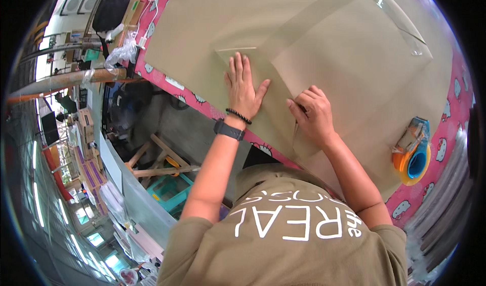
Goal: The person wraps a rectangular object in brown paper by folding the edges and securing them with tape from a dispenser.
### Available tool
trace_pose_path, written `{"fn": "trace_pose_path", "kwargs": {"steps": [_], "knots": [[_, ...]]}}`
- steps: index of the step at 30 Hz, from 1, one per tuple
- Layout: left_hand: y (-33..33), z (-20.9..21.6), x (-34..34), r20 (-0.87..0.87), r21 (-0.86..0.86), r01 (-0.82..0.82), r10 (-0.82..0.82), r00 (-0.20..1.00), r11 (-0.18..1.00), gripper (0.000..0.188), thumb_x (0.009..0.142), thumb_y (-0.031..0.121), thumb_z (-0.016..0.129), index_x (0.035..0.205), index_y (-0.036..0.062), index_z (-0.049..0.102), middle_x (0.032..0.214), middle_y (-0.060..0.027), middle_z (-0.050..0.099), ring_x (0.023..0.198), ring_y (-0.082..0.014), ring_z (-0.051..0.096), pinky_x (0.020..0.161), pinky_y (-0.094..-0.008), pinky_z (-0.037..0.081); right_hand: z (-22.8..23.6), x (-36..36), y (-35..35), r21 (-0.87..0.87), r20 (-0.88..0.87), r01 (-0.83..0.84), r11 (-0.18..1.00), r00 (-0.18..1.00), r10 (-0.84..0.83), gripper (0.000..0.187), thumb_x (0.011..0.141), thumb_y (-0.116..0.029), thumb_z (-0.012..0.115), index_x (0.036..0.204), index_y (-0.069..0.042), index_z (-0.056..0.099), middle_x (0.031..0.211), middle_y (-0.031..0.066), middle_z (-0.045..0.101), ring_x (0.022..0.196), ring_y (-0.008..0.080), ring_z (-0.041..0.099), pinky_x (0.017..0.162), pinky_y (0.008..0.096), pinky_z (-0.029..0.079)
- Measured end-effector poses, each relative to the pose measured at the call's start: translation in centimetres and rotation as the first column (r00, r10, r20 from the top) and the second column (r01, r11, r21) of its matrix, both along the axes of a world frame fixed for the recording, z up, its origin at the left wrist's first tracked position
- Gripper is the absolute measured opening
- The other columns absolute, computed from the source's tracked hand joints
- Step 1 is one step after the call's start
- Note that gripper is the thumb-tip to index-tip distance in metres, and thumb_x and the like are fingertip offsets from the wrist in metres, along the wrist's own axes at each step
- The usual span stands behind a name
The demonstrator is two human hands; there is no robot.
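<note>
The tan sheet (354,89) lies on the pink-covered counter (161,77) beneath both hands, a tape dispenser (411,152) at its right edge. Past the counter's left side is a wooden frame (169,148); crumpled clear plastic (121,53) lies farther up. The right hand (316,114) is curled, its grip unclear; the left hand (244,93) presses flat, fingers extended, thumb spread.
</note>
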State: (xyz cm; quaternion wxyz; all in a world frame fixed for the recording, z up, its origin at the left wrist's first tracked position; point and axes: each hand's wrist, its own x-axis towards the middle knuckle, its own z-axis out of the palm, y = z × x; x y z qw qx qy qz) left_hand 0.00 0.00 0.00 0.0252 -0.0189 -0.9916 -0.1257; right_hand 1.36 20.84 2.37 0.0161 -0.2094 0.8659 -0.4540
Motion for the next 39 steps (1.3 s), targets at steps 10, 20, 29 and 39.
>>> {"fn": "trace_pose_path", "kwargs": {"steps": [10,20,29,39], "knots": [[1.3,2.6,-1.1,0.093,-0.203,-0.100,0.121,0.988,0.974,0.105,0.061,0.081,0.043,0.141,0.0196,0.012,0.144,-0.0220,0.006,0.131,-0.0424,0.005,0.095,-0.0663,0.018,4.1,4.3,15.8,0.090,-0.251,0.755,0.649,0.648,-0.719,0.027,0.079,-0.015,0.063,0.100,0.000,0.056,0.095,0.0101,0.061,0.088,0.0224,0.056,0.078,0.0320,0.044],[1.9,1.8,-1.5,-0.024,-0.076,-0.115,0.113,0.993,0.990,0.089,0.069,0.075,0.042,0.139,0.0233,0.022,0.143,-0.0199,0.012,0.131,-0.0420,0.009,0.094,-0.0667,0.021,2.1,9.2,21.0,0.482,-0.222,0.715,0.507,0.659,-0.719,0.067,0.081,-0.015,0.062,0.134,-0.002,0.023,0.122,0.0171,0.048,0.111,0.0233,0.048,0.091,0.0327,0.039],[-0.5,1.7,-1.9,0.018,-0.005,-0.098,0.098,0.995,0.995,0.057,0.085,0.048,0.044,0.136,0.0274,0.030,0.145,-0.0092,0.018,0.132,-0.0335,0.013,0.096,-0.0675,0.015,12.2,3.6,7.5,-0.329,0.309,0.452,0.829,0.881,-0.358,0.052,0.089,-0.034,0.049,0.128,-0.002,0.037,0.126,0.0106,0.042,0.118,0.0208,0.040,0.096,0.0344,0.036],[-3.4,-0.1,-5.4,-0.258,0.153,-0.052,0.091,0.962,0.987,0.043,0.088,0.035,0.042,0.129,0.0228,0.043,0.140,-0.0016,0.032,0.131,-0.0246,0.022,0.096,-0.0677,0.014,7.2,1.2,-2.3,-0.259,0.086,-0.025,0.965,0.995,0.049,0.087,0.061,-0.030,0.075,0.130,0.004,0.035,0.125,0.0144,0.045,0.116,0.0242,0.044,0.097,0.0362,0.033]]}}
